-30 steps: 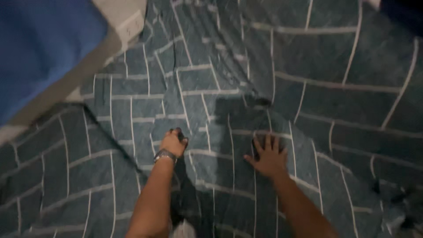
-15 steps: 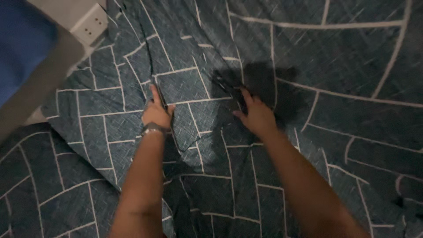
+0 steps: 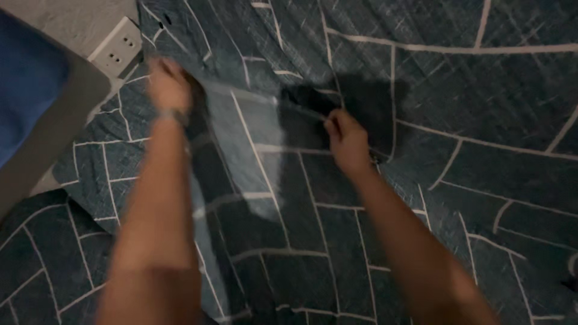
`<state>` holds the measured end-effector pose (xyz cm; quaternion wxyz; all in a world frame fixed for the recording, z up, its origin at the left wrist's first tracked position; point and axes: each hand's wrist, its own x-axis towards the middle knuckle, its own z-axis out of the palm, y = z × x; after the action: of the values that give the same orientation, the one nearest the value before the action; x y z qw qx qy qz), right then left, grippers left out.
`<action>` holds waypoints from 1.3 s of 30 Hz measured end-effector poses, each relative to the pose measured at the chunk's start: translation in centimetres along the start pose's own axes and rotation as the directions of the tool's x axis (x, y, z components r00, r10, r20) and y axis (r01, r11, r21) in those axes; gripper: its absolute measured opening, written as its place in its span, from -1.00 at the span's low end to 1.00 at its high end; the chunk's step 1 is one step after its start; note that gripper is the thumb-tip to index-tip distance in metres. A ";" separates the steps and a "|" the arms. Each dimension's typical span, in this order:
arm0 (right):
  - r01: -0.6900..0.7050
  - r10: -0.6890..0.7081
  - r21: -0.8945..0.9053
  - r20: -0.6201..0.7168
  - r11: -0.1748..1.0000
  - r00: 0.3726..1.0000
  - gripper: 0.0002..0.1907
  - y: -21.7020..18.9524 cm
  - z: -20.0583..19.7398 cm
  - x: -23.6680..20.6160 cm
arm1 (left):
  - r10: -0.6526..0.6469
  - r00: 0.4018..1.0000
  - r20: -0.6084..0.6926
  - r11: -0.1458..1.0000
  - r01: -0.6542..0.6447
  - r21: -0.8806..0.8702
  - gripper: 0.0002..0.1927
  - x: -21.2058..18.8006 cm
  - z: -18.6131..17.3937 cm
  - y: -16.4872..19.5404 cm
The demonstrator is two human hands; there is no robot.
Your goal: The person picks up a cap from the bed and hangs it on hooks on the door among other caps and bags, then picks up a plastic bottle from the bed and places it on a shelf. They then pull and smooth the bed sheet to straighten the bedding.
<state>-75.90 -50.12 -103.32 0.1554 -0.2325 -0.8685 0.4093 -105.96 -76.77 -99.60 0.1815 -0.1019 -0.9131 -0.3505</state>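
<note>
A large dark teal sheet [image 3: 469,120] with pale brick-like lines fills most of the head view. My left hand [image 3: 168,84], a band on its wrist, is closed on a fold of the sheet at the upper left. My right hand [image 3: 344,139] pinches the sheet's edge near the middle, fingers curled. Between the two hands a stretch of the cloth is lifted and pulled taut, blurred by motion. A dark shadow lies on the cloth just above my right hand.
A white wall socket [image 3: 119,49] sits at the upper left on a pale wall. A blue surface with a grey edge [image 3: 36,102] stands at the far left. More of the same patterned cloth lies bunched at the lower left.
Both hands went from lying flat on the sheet to gripping it. They have moved up and apart, lifting a section of the cloth between them.
</note>
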 end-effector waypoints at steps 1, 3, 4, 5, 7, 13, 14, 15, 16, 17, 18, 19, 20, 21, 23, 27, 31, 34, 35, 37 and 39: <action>-0.011 0.012 -0.008 0.063 1.000 0.998 -0.72 0.0 -0.2 0.2 | -0.074 0.997 0.032 0.982 0.079 -0.172 -0.73 2.0 0.1 -0.1; 0.095 -0.087 -0.035 0.181 0.995 0.980 -0.63 0.0 -0.2 0.6 | -0.052 0.993 0.106 0.939 0.085 -0.332 -0.74 3.3 0.8 -0.6; 0.209 -0.191 -0.050 0.243 0.977 0.951 -0.57 0.1 0.0 0.7 | 0.033 0.990 0.140 0.943 0.015 -0.333 -0.77 2.7 1.7 -0.8; 0.320 -0.288 -0.059 0.306 0.946 0.907 -0.51 0.2 0.3 0.8 | 0.117 0.978 0.174 0.940 -0.052 -0.337 -0.79 1.7 2.6 -0.9; 0.244 -0.159 -0.160 0.419 0.956 0.894 -0.46 0.6 0.8 1.1 | 0.050 0.955 0.293 0.983 0.004 -0.181 -0.75 -2.2 5.4 -0.8; -0.040 0.198 -0.281 0.561 0.959 0.804 -0.34 1.6 1.6 2.6 | 0.094 0.718 0.690 0.982 -0.181 0.055 0.08 -9.2 8.5 3.0; -0.106 0.282 -0.319 0.580 0.942 0.764 -0.33 1.7 1.9 3.2 | 0.043 0.693 0.720 0.975 -0.187 0.121 0.25 -9.0 8.5 4.1; -0.118 0.262 -0.274 0.578 0.954 0.773 -0.31 2.0 2.3 3.6 | -0.005 0.676 0.737 0.961 -0.200 0.190 0.28 -8.7 8.8 5.2; -0.129 0.241 -0.229 0.573 0.965 0.783 -0.30 2.2 2.7 4.0 | -0.053 0.660 0.749 0.942 -0.215 0.256 0.31 -8.2 9.1 6.3; -0.140 0.220 -0.181 0.568 0.973 0.793 -0.28 2.6 3.4 4.5 | -0.103 0.645 0.757 0.918 -0.232 0.322 0.34 -7.7 9.5 7.0; -0.162 0.229 -0.166 0.582 0.973 0.780 -0.24 3.1 3.8 4.8 | -0.104 0.668 0.737 0.902 -0.249 0.353 0.34 -7.3 10.1 7.6; -0.185 0.240 -0.153 0.596 0.971 0.767 -0.20 3.7 4.3 5.1 | -0.103 0.689 0.718 0.885 -0.265 0.382 0.33 -7.2 10.7 8.0; -0.208 0.251 -0.143 0.608 0.968 0.753 -0.15 4.4 4.7 5.3 | -0.099 0.710 0.697 0.869 -0.280 0.408 0.33 -7.1 11.6 8.4; -0.117 0.222 -0.215 0.572 0.970 0.790 -0.14 5.1 5.2 5.5 | -0.091 0.722 0.686 0.866 -0.284 0.412 0.25 -6.9 12.6 8.6; 0.065 0.141 -0.360 0.518 0.931 0.844 -0.11 6.3 5.8 5.4 | -0.084 0.748 0.658 0.858 -0.281 0.430 0.07 -6.9 14.2 8.6; -0.357 0.542 -0.412 0.565 0.838 0.622 0.05 6.0 6.3 5.1 | -0.093 0.725 0.682 0.862 -0.284 0.419 0.24 -6.6 14.5 6.6; -0.258 0.359 -0.256 0.533 0.931 0.766 -0.16 1.4 5.8 4.0 | 0.211 0.710 0.672 0.953 -0.302 0.021 0.09 -5.6 9.8 2.1; -0.023 0.216 -0.342 0.536 0.939 0.816 -0.37 -5.6 4.1 4.5 | 0.353 0.810 0.468 0.932 -0.350 -0.095 -0.37 -4.9 4.2 -1.6; 0.076 0.184 -0.417 0.549 0.906 0.815 -0.40 -8.1 2.9 5.0 | 0.234 0.849 0.473 0.970 -0.237 -0.055 -0.42 -4.6 2.4 -2.5; 0.190 -0.019 -0.378 0.413 0.906 0.910 -0.57 -13.1 0.1 7.2 | 0.030 0.877 0.479 0.995 -0.069 0.065 -0.50 -3.2 -0.8 -3.7; 0.270 -0.173 -0.384 0.269 0.883 0.947 -0.72 -17.8 -3.4 10.7 | -0.125 0.864 0.489 0.981 0.035 0.189 -0.56 -1.9 -3.0 -3.9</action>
<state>-88.28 -52.20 -86.38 0.0481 -0.1104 -0.9684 0.2183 -104.70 -81.82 -100.64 -0.0668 -0.1344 -0.9594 -0.2389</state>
